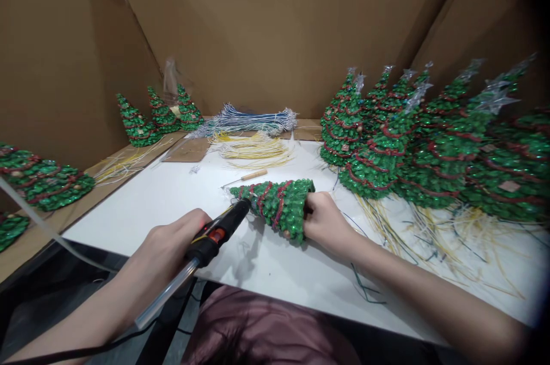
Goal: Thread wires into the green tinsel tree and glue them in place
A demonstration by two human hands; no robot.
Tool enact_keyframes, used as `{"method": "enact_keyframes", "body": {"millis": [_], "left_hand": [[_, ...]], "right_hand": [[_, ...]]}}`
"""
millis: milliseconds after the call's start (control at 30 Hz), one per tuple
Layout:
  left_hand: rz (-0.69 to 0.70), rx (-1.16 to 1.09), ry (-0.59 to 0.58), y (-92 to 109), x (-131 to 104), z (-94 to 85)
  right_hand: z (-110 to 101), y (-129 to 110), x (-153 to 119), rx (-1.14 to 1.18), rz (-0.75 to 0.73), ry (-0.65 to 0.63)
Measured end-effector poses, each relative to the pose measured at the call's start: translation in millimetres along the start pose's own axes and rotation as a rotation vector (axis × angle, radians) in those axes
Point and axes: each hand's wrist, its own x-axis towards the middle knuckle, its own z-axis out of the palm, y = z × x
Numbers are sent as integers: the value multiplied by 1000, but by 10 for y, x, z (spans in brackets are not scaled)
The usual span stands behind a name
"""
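My left hand [172, 244] is closed around a black glue gun [215, 236] with a red switch and a clear glue stick poking out of its rear. The gun's nozzle points at the upper part of a small green Christmas tree [279, 207] lying on its side, its tip to the left. Whether the nozzle touches the tree I cannot tell. My right hand [322, 219] grips the tree at its base, with the fingers partly hidden inside the hollow bottom. Red garlands wind around the tree. Dark green wires [365, 287] lie below my right forearm.
Several decorated trees with clear stars [382, 153] crowd the right, yellow and white wires [412, 233] trailing from them. More trees [133, 118] stand at the left. Bundles of blue [253, 118] and yellow wires [251, 150] lie behind a wooden-handled awl [253, 175]. Cardboard walls [279, 27] enclose the white table.
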Motion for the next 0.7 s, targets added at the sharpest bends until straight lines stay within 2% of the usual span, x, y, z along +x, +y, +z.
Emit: {"method": "enact_keyframes", "body": {"millis": [167,700], "left_hand": [[-14,7,-16,-7,14,0],[16,41,36,-82,43,-30]], "right_hand": [[2,2,-6,1,4,7],[5,3,-11,9,1,-3]]}}
